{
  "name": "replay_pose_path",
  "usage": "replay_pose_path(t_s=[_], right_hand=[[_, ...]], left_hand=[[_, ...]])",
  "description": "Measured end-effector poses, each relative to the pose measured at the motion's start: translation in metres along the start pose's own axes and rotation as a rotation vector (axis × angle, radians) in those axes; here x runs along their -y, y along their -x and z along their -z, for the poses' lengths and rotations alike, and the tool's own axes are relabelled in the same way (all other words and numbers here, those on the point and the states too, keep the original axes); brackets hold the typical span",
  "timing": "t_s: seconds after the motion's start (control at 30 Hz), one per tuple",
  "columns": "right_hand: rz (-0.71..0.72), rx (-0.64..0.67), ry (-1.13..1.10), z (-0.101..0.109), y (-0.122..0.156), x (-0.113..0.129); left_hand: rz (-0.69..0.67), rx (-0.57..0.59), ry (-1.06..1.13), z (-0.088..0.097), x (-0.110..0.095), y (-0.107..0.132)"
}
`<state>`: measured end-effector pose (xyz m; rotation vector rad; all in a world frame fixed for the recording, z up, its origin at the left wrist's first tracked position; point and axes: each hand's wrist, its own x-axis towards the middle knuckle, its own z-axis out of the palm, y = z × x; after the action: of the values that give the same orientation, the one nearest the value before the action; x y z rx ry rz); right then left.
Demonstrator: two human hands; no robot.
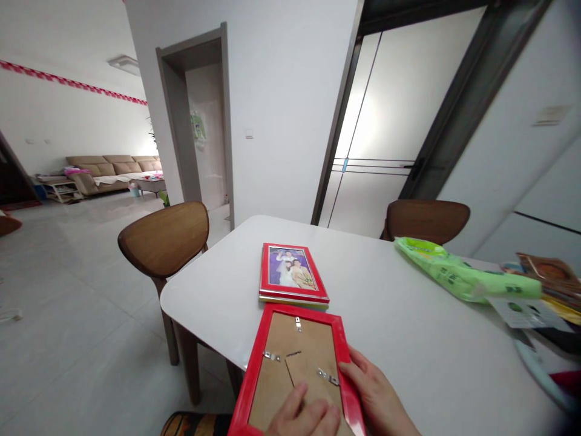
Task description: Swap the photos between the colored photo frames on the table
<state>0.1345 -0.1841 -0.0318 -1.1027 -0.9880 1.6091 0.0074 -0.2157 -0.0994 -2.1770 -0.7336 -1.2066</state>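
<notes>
A red picture frame (258,387) is tilted face down at the table's near edge, its brown backing board (276,387) toward me. Metal clips (327,376) sit along the board's sides, and a slit runs down its middle. My right hand (379,393) grips the right rim, thumb on top. Over the lower part of the board, my left hand (306,416) has its fingers curled and close together; what lies beneath them is hidden. Just beyond, a second red picture frame (294,272) lies face up with a photo of several people, on top of another frame-like item with a yellowish edge.
A green plastic packet (463,275) lies on the white table (385,339) at right, beside a pile of assorted items (551,290). Wooden chairs stand at the left (166,239) and the far side (426,221). Beyond are a doorway and a sofa (113,169).
</notes>
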Motion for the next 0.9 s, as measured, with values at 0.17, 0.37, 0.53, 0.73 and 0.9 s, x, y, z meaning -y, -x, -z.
replay_pose_path(t_s=[0.17, 0.37, 0.53, 0.73, 0.9], right_hand=[[0.183, -0.113, 0.403, 0.014, -0.029, -0.005], [0.354, -0.268, 1.027, 0.028, -0.062, -0.012], [0.418, -0.284, 1.230, 0.031, -0.079, -0.015], [0.461, -0.294, 1.290, 0.034, -0.093, -0.013], [0.493, -0.330, 1.288, 0.036, -0.105, -0.012]], left_hand=[[-0.050, 0.029, 0.019, 0.000, 0.009, -0.012], [-0.045, 0.575, 0.144, 0.016, 0.031, -0.037], [0.021, 0.847, 0.297, 0.025, 0.048, -0.055], [0.053, 0.849, 0.412, 0.007, 0.061, -0.055], [0.119, 0.810, 0.448, -0.004, 0.067, -0.060]])
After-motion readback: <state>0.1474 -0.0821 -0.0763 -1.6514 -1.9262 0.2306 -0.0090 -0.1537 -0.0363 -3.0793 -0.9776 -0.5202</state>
